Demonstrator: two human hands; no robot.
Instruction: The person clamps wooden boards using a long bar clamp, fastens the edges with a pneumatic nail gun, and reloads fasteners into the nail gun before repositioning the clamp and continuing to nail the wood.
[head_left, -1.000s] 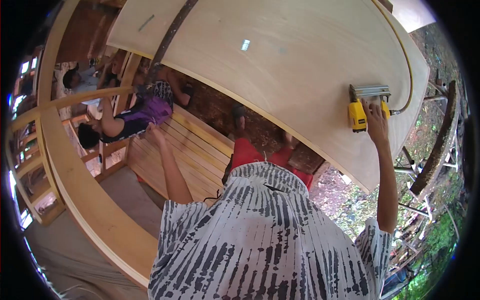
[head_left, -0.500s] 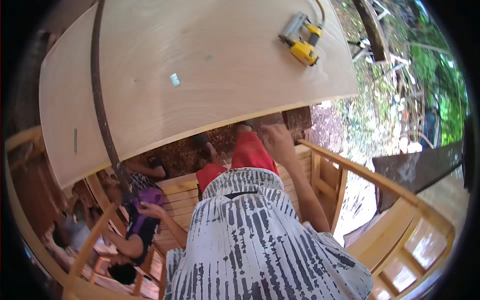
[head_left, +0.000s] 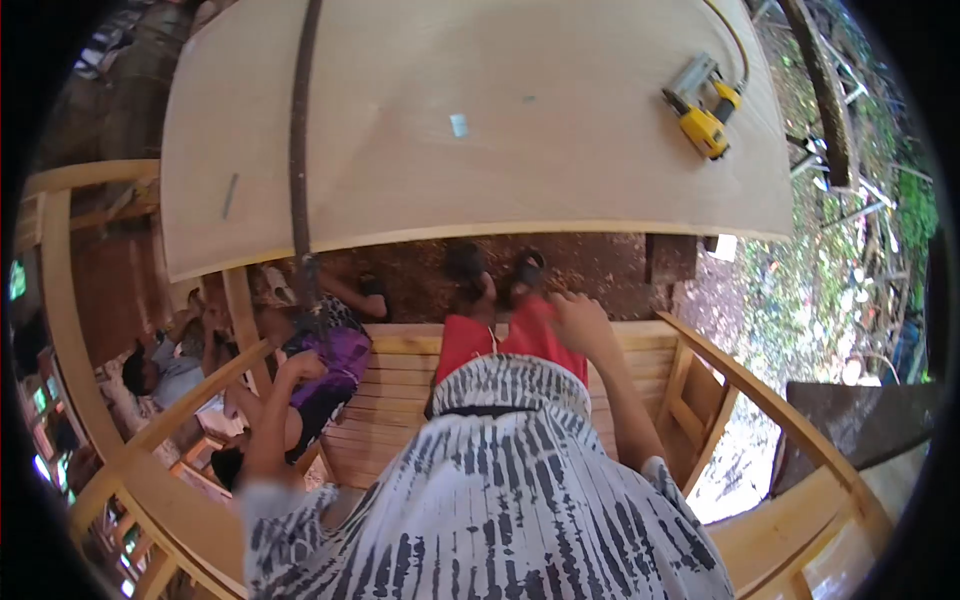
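My right hand (head_left: 582, 322) is over the right leg of my red shorts (head_left: 465, 342), fingers apart and slightly bent, holding nothing visible. On the left, my left hand (head_left: 300, 368) is raised in front of a seated person's purple clothing (head_left: 345, 358); its fingers look curled, but blur hides whether they hold anything. A yellow nail gun (head_left: 704, 132) with a hose (head_left: 741, 45) lies on the right part of a large pale wooden panel (head_left: 400, 150), away from both hands. A small light-blue patch (head_left: 458, 125) shows near the panel's middle.
I sit on a slatted wooden bench (head_left: 390, 395) with an armrest (head_left: 760, 385) at the right. A dark post (head_left: 300, 130) crosses the panel's left part. Other people sit at the left, near wooden frames (head_left: 75, 330). Plants and debris show at the right.
My right hand has let go of the nail gun and come back to my lap. My left hand has moved up and stays at the left. The view has turned.
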